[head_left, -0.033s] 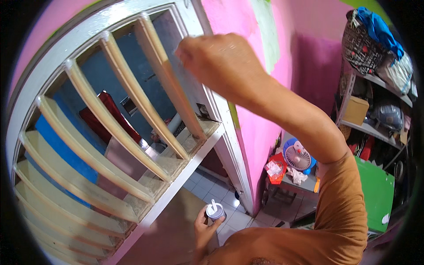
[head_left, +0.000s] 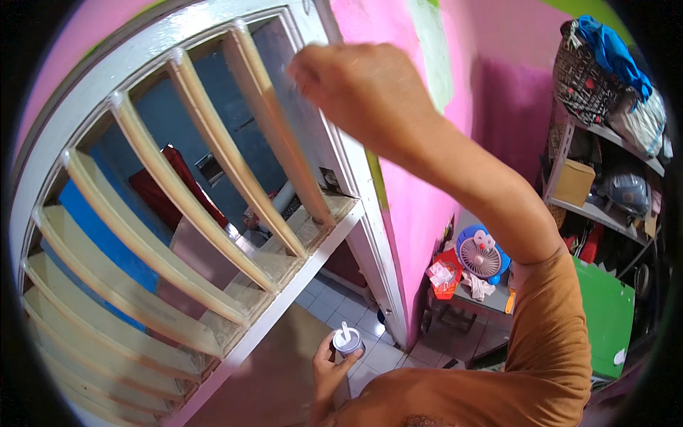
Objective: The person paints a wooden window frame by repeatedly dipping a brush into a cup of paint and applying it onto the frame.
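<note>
Slats (head_left: 213, 153) of pale wood stand tilted in the white frame (head_left: 334, 235), which fills the picture from 12 to 8 o'clock. Your right hand (head_left: 363, 89) is raised at 12 o'clock against the last slat, near the frame's upright edge. Its fingers are curled together, but what they pinch is hidden behind the hand, so I cannot tell. I judge the slats as stiff and fixed; they probably do not need holding, only a light touch along their length.

Your left hand (head_left: 331, 366) is low at 6 o'clock, with its grip wrapped around a small can (head_left: 348, 343). The can is open, and a pale stick or handle stands in it; the content itself is too small to see. I think it is light, but it can spill, so keep it upright.

At 3 o'clock are shelves (head_left: 605, 206) with a box and bags.
</note>
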Available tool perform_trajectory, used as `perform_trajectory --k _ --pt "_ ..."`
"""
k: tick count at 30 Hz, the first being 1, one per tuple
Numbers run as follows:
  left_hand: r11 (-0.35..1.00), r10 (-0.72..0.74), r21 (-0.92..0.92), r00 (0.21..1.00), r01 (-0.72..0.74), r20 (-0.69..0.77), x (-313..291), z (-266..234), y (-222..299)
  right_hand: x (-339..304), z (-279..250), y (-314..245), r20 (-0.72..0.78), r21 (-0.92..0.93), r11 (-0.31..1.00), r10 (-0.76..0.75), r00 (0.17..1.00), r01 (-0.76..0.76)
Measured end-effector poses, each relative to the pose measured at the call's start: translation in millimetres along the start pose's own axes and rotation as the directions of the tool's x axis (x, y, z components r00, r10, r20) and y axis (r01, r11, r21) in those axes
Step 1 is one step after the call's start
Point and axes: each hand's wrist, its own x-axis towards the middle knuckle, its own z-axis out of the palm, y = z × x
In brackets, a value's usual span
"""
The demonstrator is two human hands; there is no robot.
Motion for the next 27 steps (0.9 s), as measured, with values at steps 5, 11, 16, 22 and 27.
perform_trajectory --k 5,11,16,22,27 --pt "0.999 0.015 0.041 1.000 -0.015 -0.001 -1 -2 2 6 -9 -3 -0.105 -0.061 0.997 -0.060 0.993 0.054" --pt "0.998 0.062 0.004 0.998 -0.062 0.014 1 3 -3 -3 -5 9 -0.108 0.052 0.998 -0.013 0.994 0.019" --pt "0.999 -0.005 -0.043 1.000 0.004 -0.006 0 4 1 27 16 12 -0.233 0.121 0.993 0.042 0.972 -0.014" --pt "1.000 -0.018 -0.014 1.000 0.018 -0.001 0 9 3 32 37 17 -0.130 0.098 0.994 0.065 0.989 -0.053" --pt "1.000 -0.021 0.005 1.000 0.021 -0.015 -5 2 -3 40 46 7 -0.136 0.021 0.997 0.079 0.988 -0.076"
